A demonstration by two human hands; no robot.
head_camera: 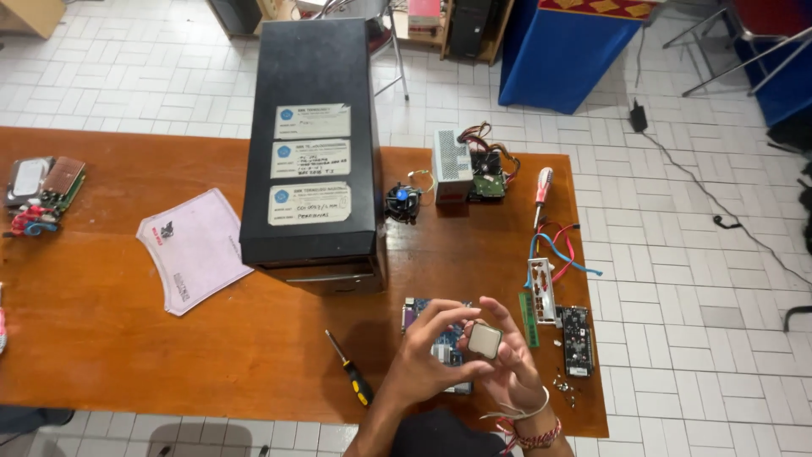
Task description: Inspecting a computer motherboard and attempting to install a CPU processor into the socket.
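Both hands hold one small square processor chip [485, 340] in the air, above the near edge of the wooden table [101, 338]. The left hand [427, 355] closes its fingertips on the left side of the chip, with the thumb under it and the other fingers bent over the top edge. The right hand [514, 368] closes on the right side, and its fingers [506, 320] curve around the upper right corner. The metal face of the chip looks up to the camera and stays between the two sets of fingertips, not hidden by them.

Directly below the hands lies a motherboard [440, 338] on the table. A screwdriver with yellow and black handle [353, 371] lies just left of the left forearm. Behind, a black computer case [313, 144] rests on its side.
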